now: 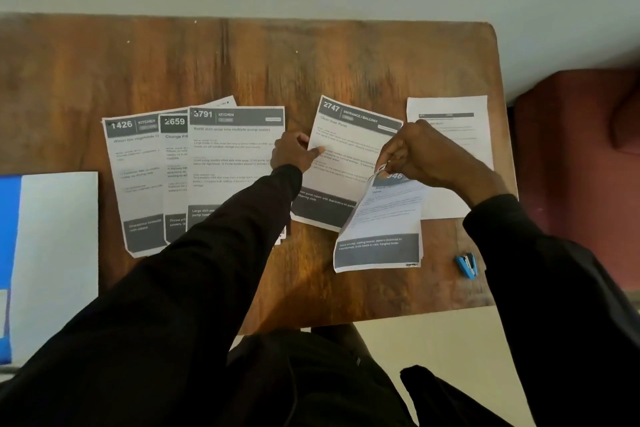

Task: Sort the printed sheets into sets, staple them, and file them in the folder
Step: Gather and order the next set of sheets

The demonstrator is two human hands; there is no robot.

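Right hand pinches the top of a curled, grey-banded printed sheet over the brown wooden table's right front. Left hand is loosely curled, forefinger on the white 2747 entrance sheet.

Risk: the limp sheet creases or joins the wrong set.

Fanned kitchen sheets lie left of centre. Small blue stapler sits by the right edge, blue-and-white folder at the left edge.

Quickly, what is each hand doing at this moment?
Left hand: open, a finger pressing the 2747 sheet.
Right hand: pinching the top edge of the lifted sheets.
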